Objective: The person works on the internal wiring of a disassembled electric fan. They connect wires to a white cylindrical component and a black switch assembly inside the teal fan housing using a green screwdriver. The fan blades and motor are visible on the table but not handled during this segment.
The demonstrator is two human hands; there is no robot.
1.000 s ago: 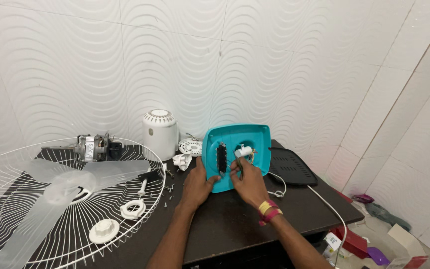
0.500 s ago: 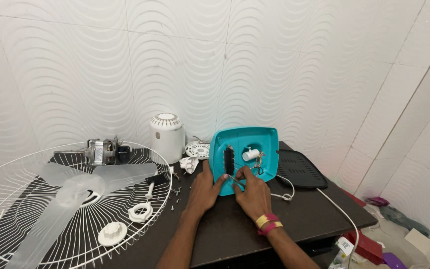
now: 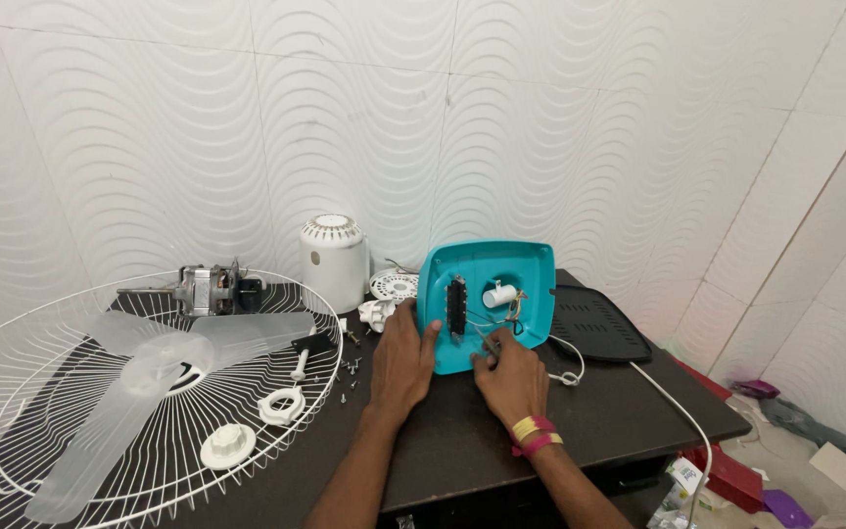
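On the dark table [image 3: 629,416] we see a big white wire fan guard [image 3: 70,392] lying flat, with clear fan blades [image 3: 149,367] on top of it. Near the middle, our hands prop up a teal fan base cover [image 3: 531,284], tilted so its inside faces us. Our left hand [image 3: 401,360] curls around its left edge and holds it. Our right hand [image 3: 511,377] pinches the thin wires [image 3: 513,312] inside it. Little screws [image 3: 350,370] lie beside the guard.
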